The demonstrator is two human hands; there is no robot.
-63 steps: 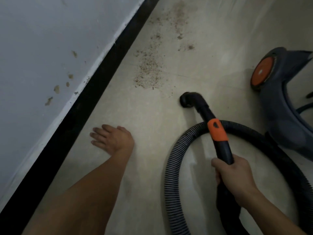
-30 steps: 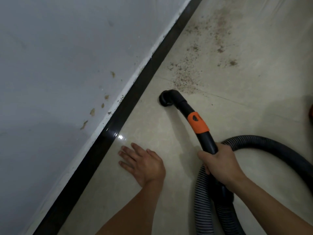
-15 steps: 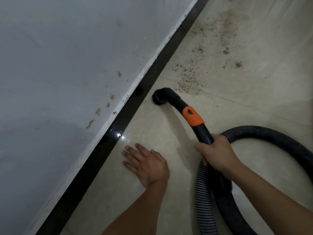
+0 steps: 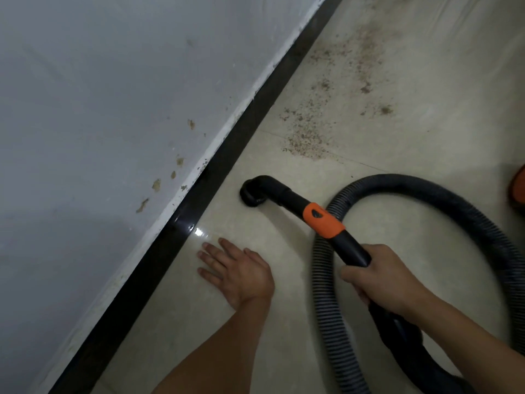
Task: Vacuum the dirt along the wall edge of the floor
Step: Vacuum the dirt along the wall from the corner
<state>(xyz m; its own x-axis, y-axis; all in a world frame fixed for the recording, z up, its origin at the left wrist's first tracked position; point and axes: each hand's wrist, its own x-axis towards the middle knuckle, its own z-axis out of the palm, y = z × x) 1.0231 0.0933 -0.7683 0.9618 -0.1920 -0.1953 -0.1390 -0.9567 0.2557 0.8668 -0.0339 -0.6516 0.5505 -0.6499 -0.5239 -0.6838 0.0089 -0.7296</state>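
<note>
1. The right hand (image 4: 380,275) has its fingers (image 4: 355,273) curled tight round the black vacuum wand (image 4: 352,248), just behind the orange collar (image 4: 322,220). The left hand (image 4: 238,273) lies flat on the floor (image 4: 412,143), its fingers straight and spread, holding nothing.
2. The nozzle (image 4: 251,194) sits mouth-down on the floor well ahead of the right fingers, near the black skirting (image 4: 227,157).
3. The dirt (image 4: 306,140) lies scattered beyond the nozzle, farther from both hands, beside the skirting.
4. The wand looks rigid and light, so this hold should steer it well.
5. The ribbed hose (image 4: 426,191) looks flexible yet springy. Its loop beside the right fingers may tug sideways.
</note>
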